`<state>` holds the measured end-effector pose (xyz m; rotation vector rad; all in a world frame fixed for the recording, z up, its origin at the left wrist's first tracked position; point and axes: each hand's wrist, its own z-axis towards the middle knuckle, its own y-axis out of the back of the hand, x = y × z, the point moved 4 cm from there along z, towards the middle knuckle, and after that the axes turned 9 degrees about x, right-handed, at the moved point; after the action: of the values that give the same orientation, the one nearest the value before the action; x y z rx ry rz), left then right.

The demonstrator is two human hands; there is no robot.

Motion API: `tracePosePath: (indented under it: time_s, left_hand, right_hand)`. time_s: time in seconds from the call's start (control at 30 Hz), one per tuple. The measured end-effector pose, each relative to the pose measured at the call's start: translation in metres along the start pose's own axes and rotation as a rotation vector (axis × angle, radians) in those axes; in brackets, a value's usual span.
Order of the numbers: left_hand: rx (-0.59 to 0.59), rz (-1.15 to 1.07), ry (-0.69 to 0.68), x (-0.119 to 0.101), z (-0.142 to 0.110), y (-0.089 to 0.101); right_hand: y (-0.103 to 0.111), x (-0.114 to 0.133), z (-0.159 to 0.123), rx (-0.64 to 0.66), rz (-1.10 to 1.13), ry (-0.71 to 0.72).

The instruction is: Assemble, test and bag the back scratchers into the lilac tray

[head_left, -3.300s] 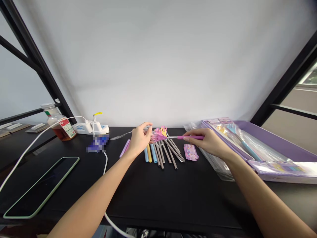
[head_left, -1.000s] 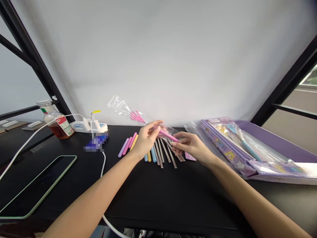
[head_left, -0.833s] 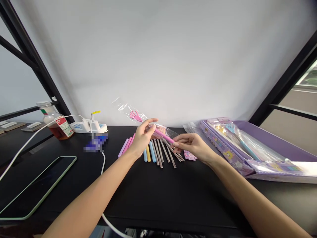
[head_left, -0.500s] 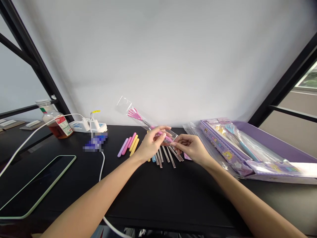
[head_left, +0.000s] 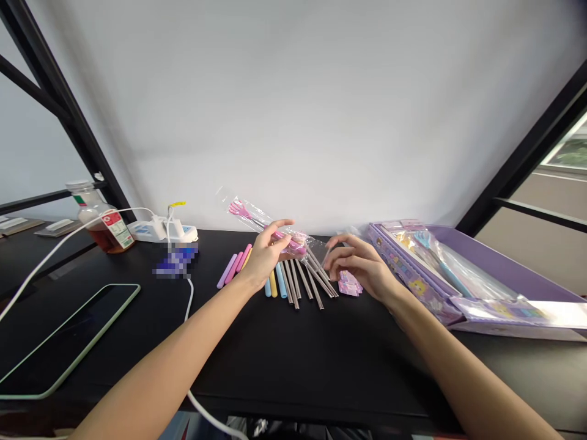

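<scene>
My left hand [head_left: 268, 249] is closed around a pink back scratcher [head_left: 293, 246] in a clear plastic sleeve [head_left: 261, 215]. Its hand-shaped head points up and to the left, toward the wall. To the right of the sleeve's lower end, my right hand [head_left: 355, 263] has its fingers loosely bent and apart, with nothing visible held in them. Below the hands lie several silver metal tubes [head_left: 306, 284], next to blue and yellow handle tubes [head_left: 274, 284]. Purple and pink handle tubes [head_left: 232, 269] are left of my left wrist. Small pink cards [head_left: 350, 284] lie beneath my right hand.
At the right stands an open purple box [head_left: 463, 244] holding a bagged blue scratcher [head_left: 443, 263]. On the left are a phone [head_left: 68, 342], a bottle of amber liquid [head_left: 107, 229], a white power strip [head_left: 144, 232] and a white cable [head_left: 190, 299] running over the table's front edge.
My right hand has let go of the sleeve's lower end and moved slightly right, fingers spreading. My left hand with the scratcher has shifted a little left, uncovering more tubes and the pink cards.
</scene>
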<state>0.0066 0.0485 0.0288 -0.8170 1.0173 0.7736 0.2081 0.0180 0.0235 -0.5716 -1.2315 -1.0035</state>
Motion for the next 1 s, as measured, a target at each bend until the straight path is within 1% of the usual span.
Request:
tracePosePath:
  time_s: [0.13,0.27,0.37,0.43,0.5,0.57,0.63,0.7,0.77,0.8,0.87,0.93,1.0]
  left_hand:
    - [0.041,-0.027,0.031,0.004,-0.001,-0.005]
    - [0.156,0.049,0.043,0.009,-0.005,-0.017]
    - [0.238,0.116,0.063,0.010,-0.010,-0.026]
    - [0.273,0.122,0.079,0.011,-0.011,-0.028]
    - [0.326,0.135,0.053,0.010,-0.011,-0.028]
    - [0.369,0.204,-0.022,0.009,-0.010,-0.026]
    - [0.367,0.292,-0.089,0.007,-0.010,-0.023]
    - [0.370,0.334,-0.087,0.007,-0.010,-0.023]
    - [0.382,0.338,-0.052,0.006,-0.011,-0.024]
    - [0.370,0.339,-0.042,0.005,-0.011,-0.025]
    - [0.291,0.340,-0.035,0.002,-0.008,-0.021]
    - [0.170,0.332,-0.031,0.000,-0.004,-0.011]
    - [0.041,0.324,-0.030,-0.003,0.001,0.003]
  right_hand:
    - [-0.001,0.005,0.000,-0.021,-0.161,0.041]
    - [-0.006,0.010,0.002,-0.046,-0.290,0.090]
    - [-0.007,0.008,0.004,-0.078,-0.314,0.085]
    - [-0.007,0.004,0.005,-0.108,-0.301,0.077]
    - [-0.004,0.001,0.006,-0.168,-0.261,0.074]
    - [-0.002,-0.002,0.005,-0.206,-0.202,0.045]
    - [0.000,-0.004,0.006,-0.187,-0.165,-0.020]
    - [0.000,-0.006,0.005,-0.133,-0.172,-0.095]
    - [0.000,-0.004,0.005,-0.087,-0.200,-0.129]
    - [-0.001,-0.003,0.005,-0.071,-0.212,-0.134]
    - [-0.002,0.001,0.004,-0.051,-0.227,-0.137]
    - [-0.003,0.006,0.004,-0.016,-0.236,-0.159]
    - [-0.004,0.009,0.001,0.054,-0.241,-0.217]
